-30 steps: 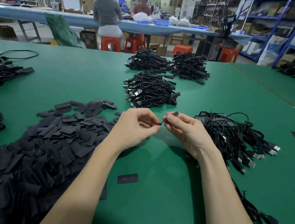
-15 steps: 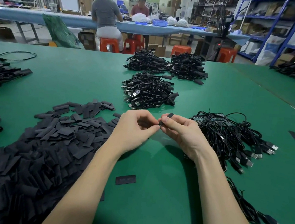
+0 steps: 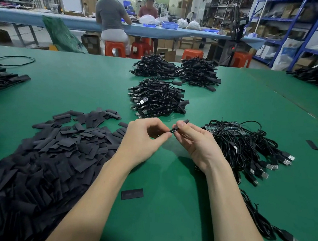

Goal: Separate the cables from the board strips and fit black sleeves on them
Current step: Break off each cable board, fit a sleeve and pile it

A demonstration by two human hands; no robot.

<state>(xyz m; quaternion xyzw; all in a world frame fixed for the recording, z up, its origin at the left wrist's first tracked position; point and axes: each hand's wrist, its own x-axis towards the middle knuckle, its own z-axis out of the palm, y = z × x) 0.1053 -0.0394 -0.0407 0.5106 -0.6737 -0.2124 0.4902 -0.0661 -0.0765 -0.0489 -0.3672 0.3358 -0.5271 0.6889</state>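
- Nearest, one loose black sleeve (image 3: 132,193) lies flat on the green table (image 3: 164,226).
- Above it, left hand (image 3: 143,138) and right hand (image 3: 194,142) pinch a sleeve (image 3: 180,125) and cable end together with curled fingers: the fitting step.
- Next, judging by this, push the sleeve fully on.
- Beyond, finished cables (image 3: 156,99) are piled.

Orange stools (image 3: 115,48), blue bin (image 3: 169,24), shelving (image 3: 290,20) behind
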